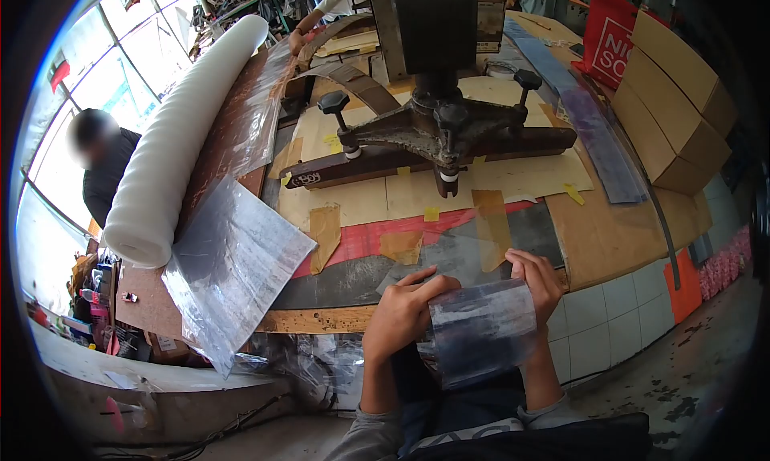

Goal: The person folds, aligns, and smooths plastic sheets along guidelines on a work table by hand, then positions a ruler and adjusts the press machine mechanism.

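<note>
A clear plastic sheet [484, 333], bent into a curve, is held up in front of my body at the table's front edge. My left hand [407, 312] grips its left side, thumb and fingers closed on the edge. On the opposite side my right hand [539, 283] pinches the upper right corner, fingers curled over it. Beyond the hands stands a dark metal press head [449, 116] with a long bar [433, 160] lying on pale board [377, 208]. Brown tape strips [491, 228] stick to the board and the dark work surface.
Left of my hands, a stack of clear sheets [237, 264] overhangs the table edge. A large white foam roll [188, 140] lies behind it. Cardboard boxes [670, 116] and a red bag [609, 40] stand at right. One person [108, 164] is at left; another's arm [329, 8] reaches in.
</note>
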A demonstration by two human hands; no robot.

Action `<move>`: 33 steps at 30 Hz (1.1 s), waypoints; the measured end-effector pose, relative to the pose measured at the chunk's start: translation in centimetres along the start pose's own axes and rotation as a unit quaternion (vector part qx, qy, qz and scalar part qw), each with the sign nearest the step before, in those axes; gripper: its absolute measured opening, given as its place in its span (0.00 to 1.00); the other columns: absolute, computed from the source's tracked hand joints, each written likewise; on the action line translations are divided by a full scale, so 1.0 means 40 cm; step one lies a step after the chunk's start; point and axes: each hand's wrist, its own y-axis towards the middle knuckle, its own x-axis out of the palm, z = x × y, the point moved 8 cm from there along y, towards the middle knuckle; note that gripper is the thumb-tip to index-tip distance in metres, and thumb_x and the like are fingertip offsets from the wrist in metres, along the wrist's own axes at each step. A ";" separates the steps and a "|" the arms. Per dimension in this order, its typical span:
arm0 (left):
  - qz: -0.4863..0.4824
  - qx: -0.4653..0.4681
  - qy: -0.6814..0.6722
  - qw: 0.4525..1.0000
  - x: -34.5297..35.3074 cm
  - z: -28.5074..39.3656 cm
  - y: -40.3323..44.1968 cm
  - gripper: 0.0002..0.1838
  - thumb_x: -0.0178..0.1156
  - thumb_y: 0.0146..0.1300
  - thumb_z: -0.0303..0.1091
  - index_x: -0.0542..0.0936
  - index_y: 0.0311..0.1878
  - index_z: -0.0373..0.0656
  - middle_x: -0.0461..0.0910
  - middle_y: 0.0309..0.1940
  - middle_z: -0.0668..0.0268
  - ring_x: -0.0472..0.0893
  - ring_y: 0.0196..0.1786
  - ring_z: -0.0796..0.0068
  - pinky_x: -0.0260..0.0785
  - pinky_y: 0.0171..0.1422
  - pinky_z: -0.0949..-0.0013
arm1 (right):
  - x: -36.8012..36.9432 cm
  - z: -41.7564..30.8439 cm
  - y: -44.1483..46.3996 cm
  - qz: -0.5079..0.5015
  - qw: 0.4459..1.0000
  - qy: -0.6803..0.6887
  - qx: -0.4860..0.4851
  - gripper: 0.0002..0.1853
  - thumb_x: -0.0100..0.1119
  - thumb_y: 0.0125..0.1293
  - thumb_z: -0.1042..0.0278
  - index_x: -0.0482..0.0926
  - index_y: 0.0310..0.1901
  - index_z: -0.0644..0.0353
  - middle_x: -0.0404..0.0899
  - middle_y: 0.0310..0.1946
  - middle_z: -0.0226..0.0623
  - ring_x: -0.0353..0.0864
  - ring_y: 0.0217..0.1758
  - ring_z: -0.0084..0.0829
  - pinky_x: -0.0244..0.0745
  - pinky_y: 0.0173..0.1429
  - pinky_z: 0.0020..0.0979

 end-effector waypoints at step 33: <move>0.279 -0.271 -0.560 0.731 0.148 -0.096 -0.495 0.10 0.64 0.57 0.31 0.77 0.37 0.36 0.83 0.35 0.58 0.84 0.35 0.70 0.75 0.41 0.72 | 0.051 -0.023 -0.011 -0.188 0.980 0.004 -0.063 0.19 0.68 0.56 0.51 0.84 0.43 0.55 0.83 0.49 0.27 0.76 0.56 0.31 0.61 0.65 0.41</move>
